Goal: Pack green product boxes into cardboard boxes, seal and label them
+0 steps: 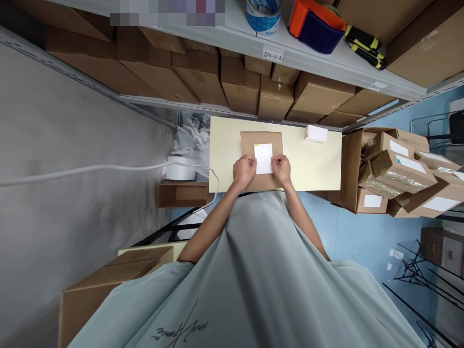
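A white label (263, 159) with a small orange mark at its top left corner lies over a flat brown cardboard box (261, 137) on the pale yellow table. My left hand (245, 170) pinches the label's left edge, fingers curled. At the opposite edge, my right hand (282, 169) grips it the same way. Whether the label is stuck down or just held against the cardboard, I cannot tell. To the right on the table stands a small white box (315, 134).
A large carton (350, 169) filled with labelled parcels stands right of the table (224, 145). Above the table, a shelf (232, 36) carries blue tape (263, 17), an orange-and-blue dispenser (317, 26) and yellow-black cutters (364, 46). A white cable (108, 167) crosses on the left, near a white roll (179, 169).
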Tool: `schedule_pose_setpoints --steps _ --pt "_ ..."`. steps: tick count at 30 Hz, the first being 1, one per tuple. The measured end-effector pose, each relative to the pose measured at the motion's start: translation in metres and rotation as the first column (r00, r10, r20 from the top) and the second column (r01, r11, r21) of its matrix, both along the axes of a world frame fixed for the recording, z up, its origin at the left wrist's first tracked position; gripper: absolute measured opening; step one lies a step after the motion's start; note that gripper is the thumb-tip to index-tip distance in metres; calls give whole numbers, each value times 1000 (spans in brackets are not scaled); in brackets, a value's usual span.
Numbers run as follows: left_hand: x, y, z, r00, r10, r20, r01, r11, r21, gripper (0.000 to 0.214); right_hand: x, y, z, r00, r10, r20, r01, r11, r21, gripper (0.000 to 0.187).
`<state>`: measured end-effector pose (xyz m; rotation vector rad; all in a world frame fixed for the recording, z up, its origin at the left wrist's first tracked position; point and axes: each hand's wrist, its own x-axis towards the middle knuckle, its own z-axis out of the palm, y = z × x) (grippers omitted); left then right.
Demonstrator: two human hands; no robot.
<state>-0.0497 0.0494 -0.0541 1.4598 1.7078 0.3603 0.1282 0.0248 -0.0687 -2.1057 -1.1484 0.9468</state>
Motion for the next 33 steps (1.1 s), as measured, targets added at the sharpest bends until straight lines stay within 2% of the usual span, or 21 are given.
schedule_pose_setpoints --steps 9,21,28,33 --pt "4 1 6 994 -55 -90 55 999 -4 23 -3 3 -4 995 17 99 -14 999 -33 18" --pt "8 6 9 991 -47 -121 41 998 -50 24 -5 9 -1 973 92 213 -71 992 -103 22" --pt "9 5 7 988 -51 -149 44 998 -45 26 -7 9 1 945 138 296 -100 985 -141 14" --pt "9 4 7 988 -44 -145 43 999 -13 27 -9 9 3 941 140 309 -109 987 -118 13"
